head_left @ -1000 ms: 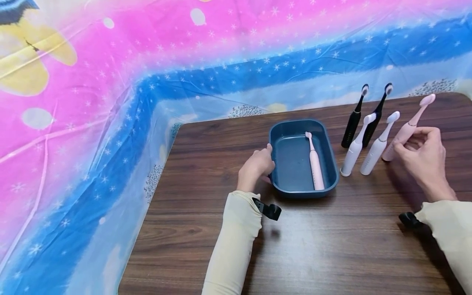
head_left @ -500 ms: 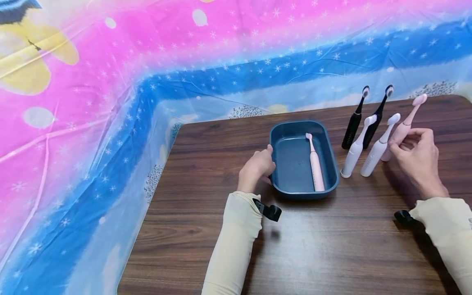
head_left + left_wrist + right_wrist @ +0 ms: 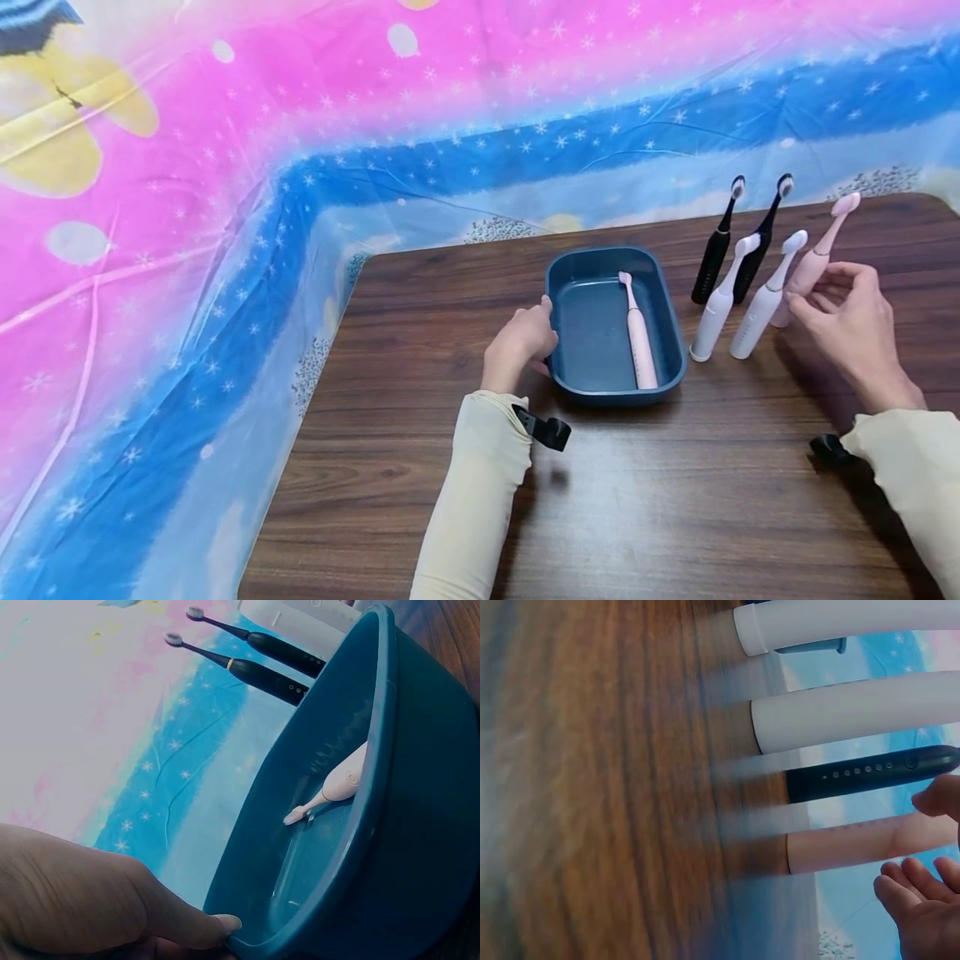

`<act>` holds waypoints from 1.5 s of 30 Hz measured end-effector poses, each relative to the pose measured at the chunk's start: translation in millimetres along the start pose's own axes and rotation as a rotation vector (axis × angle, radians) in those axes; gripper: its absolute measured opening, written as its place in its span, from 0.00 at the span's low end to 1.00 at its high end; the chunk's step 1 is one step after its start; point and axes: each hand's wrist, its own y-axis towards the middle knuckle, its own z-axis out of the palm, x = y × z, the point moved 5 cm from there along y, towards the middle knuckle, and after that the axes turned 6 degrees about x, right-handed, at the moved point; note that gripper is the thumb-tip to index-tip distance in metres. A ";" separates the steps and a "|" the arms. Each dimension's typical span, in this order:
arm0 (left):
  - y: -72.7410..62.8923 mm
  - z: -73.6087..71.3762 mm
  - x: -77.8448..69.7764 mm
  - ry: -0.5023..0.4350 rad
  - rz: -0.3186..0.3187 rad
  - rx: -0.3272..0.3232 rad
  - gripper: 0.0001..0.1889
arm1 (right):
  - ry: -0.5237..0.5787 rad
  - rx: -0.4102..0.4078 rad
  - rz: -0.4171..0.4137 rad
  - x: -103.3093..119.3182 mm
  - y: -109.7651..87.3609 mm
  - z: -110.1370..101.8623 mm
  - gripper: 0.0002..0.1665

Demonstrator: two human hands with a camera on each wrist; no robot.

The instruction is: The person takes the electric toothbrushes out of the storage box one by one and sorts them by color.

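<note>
My left hand [image 3: 522,337] grips the left wall of a dark teal plastic box [image 3: 622,398]; in the left wrist view its thumb [image 3: 217,926] lies over the rim. Inside the box lies a pink electric toothbrush [image 3: 641,346]. My right hand [image 3: 855,325] is at another pink electric toothbrush [image 3: 810,271], which stands upright on the table. In the right wrist view the thumb [image 3: 939,799] overlaps this brush's upper edge, while the loosely bent fingers [image 3: 904,892] lie just below it, with the handle between them.
Two white electric toothbrushes [image 3: 716,321] stand between the box and my right hand. Behind them stand two black ones [image 3: 712,265]. The wooden table [image 3: 405,433] ends at the back against a pink and blue patterned cloth [image 3: 480,150]. Each wrist bears a black camera mount [image 3: 551,431].
The pink toothbrush at my right hand has come from a tilt to the right to more upright, and its head has moved left. The right fingers have loosened around it. My left hand stays at the box.
</note>
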 end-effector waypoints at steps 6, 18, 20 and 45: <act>-1.0 0.2 0.2 -0.002 -0.002 0.004 0.36 | -0.029 -0.032 0.044 -0.8 -9.3 -7.3 0.41; -2.1 1.0 -0.6 -0.007 0.004 0.007 0.36 | -0.015 -0.110 0.036 9.6 -38.0 -28.1 0.38; -1.9 1.2 -0.6 -0.008 0.004 0.008 0.37 | 0.044 -0.130 0.008 15.6 -43.8 -30.4 0.37; 0.6 0.8 -0.7 -0.004 0.006 -0.008 0.36 | 0.180 -0.024 -0.377 133.6 -108.7 -2.4 0.34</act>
